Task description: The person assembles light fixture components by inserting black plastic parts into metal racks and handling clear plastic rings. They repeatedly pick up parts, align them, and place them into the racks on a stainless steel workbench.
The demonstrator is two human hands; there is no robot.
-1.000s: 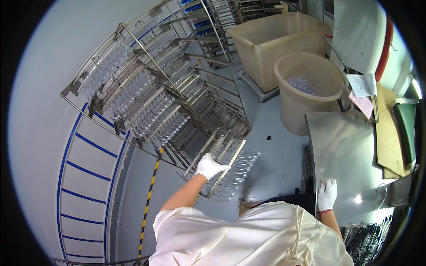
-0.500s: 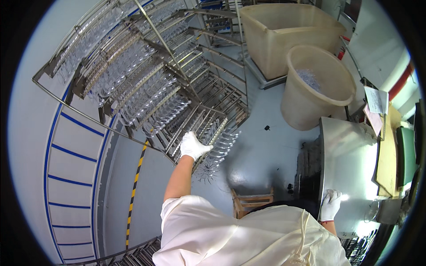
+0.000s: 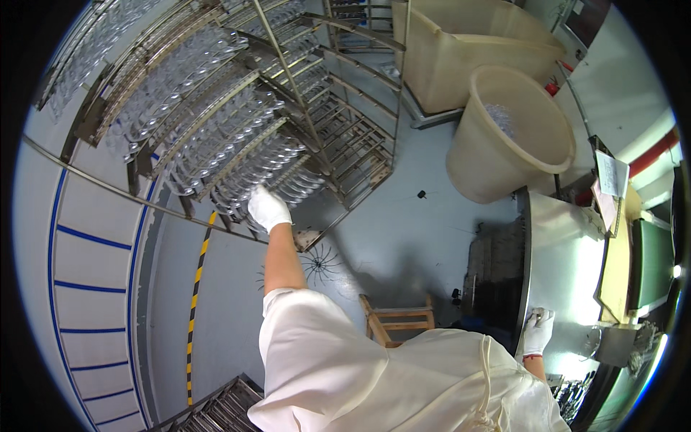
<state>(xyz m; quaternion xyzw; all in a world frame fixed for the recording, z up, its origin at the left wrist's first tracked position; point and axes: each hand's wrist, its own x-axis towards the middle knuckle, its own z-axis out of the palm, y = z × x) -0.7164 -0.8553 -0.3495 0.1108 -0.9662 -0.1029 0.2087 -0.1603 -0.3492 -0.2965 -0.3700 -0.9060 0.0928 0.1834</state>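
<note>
My left hand [image 3: 270, 209], in a white glove, reaches into the tall metal rack [image 3: 299, 101]. It is closed at the near end of a metal bar hung with clear curved pieces [image 3: 291, 183]; the glove hides part of the grip. Similar rows of clear pieces [image 3: 223, 133] fill the tiers above it. My right hand [image 3: 538, 333], also gloved, is at the left edge of the metal table [image 3: 561, 252], its fingers curled there. No loose object shows in it.
A round beige tub [image 3: 468, 155] with clear bits inside stands beside a large rectangular bin [image 3: 439, 72]. A wooden stool [image 3: 399, 317] is in front of me. A black radial wire shape [image 3: 319, 264] is below the rack. Another metal rack [image 3: 223, 403] stands at lower left.
My left hand has moved left and up, with the bar of clear pieces now in the rack instead of sticking out on its near side. My right hand stays at the table.
</note>
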